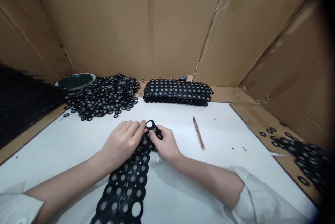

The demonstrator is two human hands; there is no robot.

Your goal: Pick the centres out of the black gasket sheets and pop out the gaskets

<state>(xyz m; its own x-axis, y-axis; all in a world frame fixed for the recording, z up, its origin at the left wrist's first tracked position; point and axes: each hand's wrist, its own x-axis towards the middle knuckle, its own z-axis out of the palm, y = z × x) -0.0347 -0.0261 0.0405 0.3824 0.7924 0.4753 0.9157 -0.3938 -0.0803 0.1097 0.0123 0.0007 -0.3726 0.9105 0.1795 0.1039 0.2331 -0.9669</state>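
Observation:
A long black strip [128, 182] with rows of pale round spots, sheet-like with scalloped edges, runs from the bottom of the view up to my hands. My left hand [125, 138] closes on its left edge near the far end. With thumb and fingers, my right hand [164, 142] pinches the far end on the right side. Between the hands, one ring at the tip shows a white centre. Another white opening shows lower down, near the bottom right of the strip. Fingertips under the strip are hidden.
A heap of small black rings [107, 94] lies at the back left, beside a shallow bowl [75, 81] of dark green stuff. Stacked spotted strips [178, 92] lie at the back. A red pencil-like stick [199, 133] rests right of my hands. More rings [309, 154] lie far right, near cardboard walls [183, 24].

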